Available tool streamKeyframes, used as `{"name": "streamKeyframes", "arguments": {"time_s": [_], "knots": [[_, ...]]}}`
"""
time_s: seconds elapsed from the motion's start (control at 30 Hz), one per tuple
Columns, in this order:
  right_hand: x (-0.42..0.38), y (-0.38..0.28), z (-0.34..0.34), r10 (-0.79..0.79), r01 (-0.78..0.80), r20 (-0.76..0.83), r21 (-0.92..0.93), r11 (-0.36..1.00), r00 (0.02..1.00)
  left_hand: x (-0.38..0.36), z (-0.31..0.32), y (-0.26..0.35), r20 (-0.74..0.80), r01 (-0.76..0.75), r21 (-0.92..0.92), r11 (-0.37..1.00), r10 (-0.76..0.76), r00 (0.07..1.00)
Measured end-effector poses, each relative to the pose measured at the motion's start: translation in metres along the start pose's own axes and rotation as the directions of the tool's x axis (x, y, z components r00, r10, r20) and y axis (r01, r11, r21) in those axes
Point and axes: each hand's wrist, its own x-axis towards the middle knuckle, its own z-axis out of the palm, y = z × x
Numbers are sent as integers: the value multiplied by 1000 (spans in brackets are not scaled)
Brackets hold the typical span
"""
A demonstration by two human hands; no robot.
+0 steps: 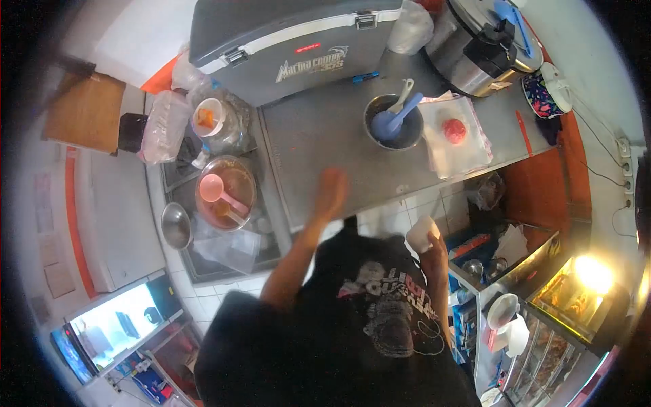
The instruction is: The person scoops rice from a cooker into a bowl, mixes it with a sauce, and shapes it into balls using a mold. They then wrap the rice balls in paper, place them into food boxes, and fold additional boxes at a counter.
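there is one small white thing (422, 233) in the right hand (435, 249). it is pale all over and has soft, round sides, a bit like a little cup. it is too small to tell if it is hollow or what it is made of. the hand holds it on its lower right side, so part of it is hidden. it is tipped a little, with its top part leaning to the upper right. it is held up in front of the body, just off the near edge of the tabletop (305, 146), not resting on it.
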Motion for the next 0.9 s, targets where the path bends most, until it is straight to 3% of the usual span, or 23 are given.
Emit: {"name": "streamKeyframes", "arguments": {"time_s": [0.03, 0.07, 0.17, 0.23, 0.3, 0.47, 0.53, 0.6, 0.67, 0.7, 0.73, 0.8, 0.83, 0.87, 0.9], "knots": [[-2, 2, -1, 7, -7, 5, -1, 1000, 1000, 16, 25, 70, 8, 237, -480, 844, -266, 964], [-3, 3, -4, 1, -1, 9, -2, 1000, 1000, 39, 44, 88, 133, 318, -597, 737, -300, 945], [-10, 7, -11, -16, 16, 1, -8, 1000, 1000, 91, 90, 112, 214, 396, -516, 760, -333, 918], [-15, 11, -13, -35, 35, -11, -1, 999, 999, 109, 113, 110, 57, 316, -661, 681, -374, 926], [-20, 9, -7, -44, 43, -23, -9, 999, 999, 119, 115, 105, 63, 316, -642, 699, -362, 930], [-22, 8, -3, -14, 12, -33, -70, 997, 999, 86, 65, 111, -6, 248, -514, 821, -293, 956], [-13, 7, -9, 39, -37, 20, -105, 994, 999, 53, 26, 117, 84, 314, -638, 703, -342, 936], [-4, 7, -4, 53, -52, 0, -143, 988, 999, 30, -3, 87, -17, 227, -755, 615, -365, 931], [5, 9, 1, 91, -85, 23, -184, 979, 996, -1, -59, 71, -58, 242, -707, 664, -396, 916], [10, 10, 4, 119, -108, 35, -218, 970, 992, -15, -83, 22, -216, 26, -285, 958, -91, 972], [16, 10, 5, 146, -129, 50, -253, 959, 988, -28, -107, -29, -202, -202, 226, 953, 249, 947], [34, 17, 3, 188, -161, 127, -199, 967, 974, -60, -162, -51, -384, -147, 235, 961, 231, 894], [37, 17, 14, 208, -174, 138, -223, 959, 968, -76, -184, -32, -501, -119, -95, 988, 55, 863], [41, 19, 23, 226, -186, 146, -247, 951, 963, -94, -204, 1, -549, -122, -418, 900, -144, 823], [44, 22, 28, 238, -194, 155, -258, 947, 959, -106, -219, 20, -563, -125, -419, 899, -150, 813]]}}
